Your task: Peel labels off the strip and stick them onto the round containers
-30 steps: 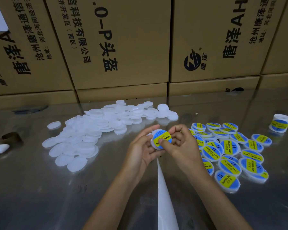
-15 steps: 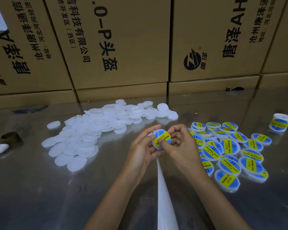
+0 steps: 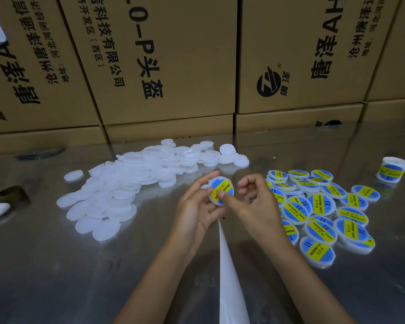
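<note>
Left hand (image 3: 198,206) has fingers curled round the container (image 3: 220,191), holding it over the table (image 3: 56,265) at centre. Right hand (image 3: 255,202) presses its thumb on the label (image 3: 222,190), other fingers loosely curled, apart. Strip (image 3: 229,277) hangs below. I see blanks (image 3: 131,183) left, labelled pile (image 3: 320,211) right.

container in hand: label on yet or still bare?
On. The blue and yellow label covers the face of the container held by the left hand; the right hand presses its thumb on it.
</note>
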The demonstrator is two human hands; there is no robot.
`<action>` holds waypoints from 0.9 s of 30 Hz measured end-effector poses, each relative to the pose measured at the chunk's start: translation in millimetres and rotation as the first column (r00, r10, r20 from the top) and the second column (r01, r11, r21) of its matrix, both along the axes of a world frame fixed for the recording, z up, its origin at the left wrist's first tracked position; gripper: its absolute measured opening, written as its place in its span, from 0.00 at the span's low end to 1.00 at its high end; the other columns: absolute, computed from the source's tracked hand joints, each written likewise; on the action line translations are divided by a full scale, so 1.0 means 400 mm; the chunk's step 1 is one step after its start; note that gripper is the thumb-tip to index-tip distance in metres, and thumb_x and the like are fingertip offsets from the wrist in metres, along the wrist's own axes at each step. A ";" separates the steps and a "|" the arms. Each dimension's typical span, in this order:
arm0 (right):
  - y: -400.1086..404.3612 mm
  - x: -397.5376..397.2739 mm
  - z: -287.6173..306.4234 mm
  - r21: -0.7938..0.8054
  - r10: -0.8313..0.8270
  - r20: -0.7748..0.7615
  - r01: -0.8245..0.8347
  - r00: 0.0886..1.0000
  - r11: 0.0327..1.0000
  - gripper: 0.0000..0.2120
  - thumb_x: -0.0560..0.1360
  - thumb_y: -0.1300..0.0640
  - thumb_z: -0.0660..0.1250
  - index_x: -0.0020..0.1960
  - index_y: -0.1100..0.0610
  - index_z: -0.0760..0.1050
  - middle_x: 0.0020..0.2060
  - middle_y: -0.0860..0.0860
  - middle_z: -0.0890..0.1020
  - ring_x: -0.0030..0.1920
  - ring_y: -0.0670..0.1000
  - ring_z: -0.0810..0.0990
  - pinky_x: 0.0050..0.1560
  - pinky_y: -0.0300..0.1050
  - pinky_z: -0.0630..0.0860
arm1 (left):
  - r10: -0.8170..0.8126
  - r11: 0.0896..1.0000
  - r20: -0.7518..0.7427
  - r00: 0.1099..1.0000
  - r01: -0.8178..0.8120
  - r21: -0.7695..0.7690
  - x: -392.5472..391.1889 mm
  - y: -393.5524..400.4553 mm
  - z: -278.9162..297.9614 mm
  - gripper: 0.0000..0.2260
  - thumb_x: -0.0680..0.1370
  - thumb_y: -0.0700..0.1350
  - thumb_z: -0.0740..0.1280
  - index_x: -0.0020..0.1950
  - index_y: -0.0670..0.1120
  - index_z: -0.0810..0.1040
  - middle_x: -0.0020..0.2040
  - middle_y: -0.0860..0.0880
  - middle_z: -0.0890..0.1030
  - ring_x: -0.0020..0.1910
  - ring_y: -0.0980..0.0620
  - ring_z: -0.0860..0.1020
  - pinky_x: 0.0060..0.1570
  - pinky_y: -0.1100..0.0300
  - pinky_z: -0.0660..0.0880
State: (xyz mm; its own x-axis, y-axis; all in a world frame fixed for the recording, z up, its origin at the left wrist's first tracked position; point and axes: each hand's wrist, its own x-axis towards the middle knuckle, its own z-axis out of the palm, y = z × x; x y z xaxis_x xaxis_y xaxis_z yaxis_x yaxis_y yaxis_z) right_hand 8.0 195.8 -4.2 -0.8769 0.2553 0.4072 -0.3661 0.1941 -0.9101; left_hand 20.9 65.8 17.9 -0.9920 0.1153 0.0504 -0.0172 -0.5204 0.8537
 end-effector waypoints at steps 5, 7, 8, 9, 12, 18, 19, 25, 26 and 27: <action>0.004 -0.007 -0.011 -0.027 0.020 0.040 -0.019 0.999 0.999 0.13 0.69 0.50 0.78 0.44 0.51 0.75 0.37 0.47 0.78 0.35 0.41 0.73 0.37 0.34 0.72 | -0.058 0.987 0.064 0.996 0.048 0.152 0.000 -0.005 0.002 0.16 0.80 0.36 0.59 0.66 0.41 0.77 0.61 0.36 0.81 0.59 0.39 0.82 0.51 0.52 0.83; 0.001 -0.006 -0.015 0.008 -0.005 0.027 0.004 1.000 1.000 0.13 0.70 0.44 0.76 0.44 0.50 0.75 0.37 0.46 0.79 0.35 0.42 0.74 0.37 0.35 0.72 | -0.055 0.984 0.074 0.996 0.041 0.171 -0.002 -0.005 0.003 0.16 0.79 0.36 0.60 0.66 0.41 0.77 0.62 0.36 0.81 0.62 0.39 0.80 0.54 0.51 0.82; -0.001 -0.003 -0.015 0.047 -0.014 0.024 0.013 1.000 0.999 0.16 0.68 0.40 0.75 0.44 0.48 0.74 0.37 0.45 0.79 0.36 0.42 0.75 0.37 0.35 0.72 | -0.057 0.983 0.072 0.996 0.043 0.179 -0.002 -0.003 0.003 0.17 0.77 0.37 0.62 0.66 0.41 0.77 0.62 0.36 0.81 0.61 0.39 0.81 0.54 0.51 0.82; -0.005 0.002 -0.015 0.092 -0.014 0.017 0.012 1.000 0.996 0.18 0.66 0.37 0.75 0.44 0.47 0.73 0.37 0.44 0.79 0.36 0.42 0.76 0.37 0.34 0.72 | -0.065 0.981 0.067 0.996 0.051 0.188 0.001 0.000 0.002 0.19 0.75 0.38 0.63 0.66 0.41 0.77 0.61 0.36 0.81 0.58 0.40 0.82 0.53 0.50 0.82; -0.015 0.010 -0.017 0.162 -0.004 -0.031 0.009 1.000 0.987 0.18 0.66 0.37 0.75 0.44 0.46 0.71 0.36 0.39 0.79 0.34 0.41 0.77 0.34 0.33 0.71 | -0.101 0.975 0.040 0.994 0.091 0.202 0.007 0.009 -0.001 0.22 0.73 0.41 0.64 0.68 0.40 0.76 0.59 0.37 0.82 0.56 0.42 0.83 0.55 0.49 0.81; 0.004 0.008 -0.019 0.173 -0.062 -0.117 0.082 0.991 0.981 0.16 0.77 0.45 0.69 0.39 0.53 0.68 0.26 0.43 0.71 0.28 0.43 0.68 0.28 0.34 0.64 | -0.145 0.987 -0.002 0.989 0.145 0.075 0.008 0.013 -0.010 0.19 0.77 0.40 0.63 0.68 0.42 0.75 0.62 0.39 0.82 0.62 0.40 0.80 0.59 0.49 0.80; 0.005 0.008 -0.019 0.174 -0.056 -0.121 0.077 0.991 0.982 0.15 0.78 0.46 0.68 0.39 0.53 0.69 0.27 0.44 0.72 0.28 0.43 0.69 0.29 0.34 0.65 | -0.132 0.991 -0.020 0.991 0.133 0.027 0.007 0.014 -0.013 0.17 0.78 0.38 0.63 0.67 0.43 0.76 0.61 0.40 0.83 0.60 0.41 0.81 0.56 0.50 0.81; 0.024 0.005 -0.018 0.246 -0.039 -0.163 0.079 0.986 0.966 0.13 0.81 0.53 0.64 0.39 0.56 0.73 0.29 0.51 0.72 0.28 0.45 0.66 0.30 0.42 0.64 | -0.032 0.921 -0.208 0.978 -0.052 -0.386 0.004 -0.010 -0.023 0.17 0.77 0.30 0.69 0.63 0.45 0.78 0.50 0.46 0.85 0.42 0.50 0.84 0.40 0.59 0.81; 0.027 0.004 -0.018 0.267 -0.021 -0.156 0.062 0.988 0.962 0.13 0.81 0.53 0.64 0.39 0.55 0.73 0.28 0.51 0.72 0.29 0.45 0.66 0.30 0.43 0.64 | -0.054 0.904 -0.226 0.973 -0.049 -0.425 0.004 -0.014 -0.022 0.19 0.76 0.30 0.70 0.65 0.45 0.78 0.51 0.46 0.84 0.40 0.49 0.83 0.40 0.59 0.81; 0.028 0.004 -0.018 0.288 -0.003 -0.147 0.045 0.989 0.957 0.12 0.81 0.53 0.63 0.40 0.55 0.73 0.28 0.51 0.72 0.29 0.45 0.66 0.30 0.43 0.65 | -0.080 0.895 -0.230 0.970 -0.031 -0.445 0.003 -0.018 -0.021 0.21 0.76 0.30 0.70 0.66 0.46 0.78 0.52 0.44 0.84 0.40 0.48 0.82 0.40 0.58 0.81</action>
State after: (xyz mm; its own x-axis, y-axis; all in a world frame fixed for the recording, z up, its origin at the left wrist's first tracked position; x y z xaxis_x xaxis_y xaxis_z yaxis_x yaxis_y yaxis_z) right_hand 9.4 207.1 -11.3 -0.7989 0.1279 0.5878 -0.4806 0.4519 -0.7515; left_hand 22.3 58.6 9.5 -0.9538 0.2047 0.2201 0.2056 -0.0900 0.9745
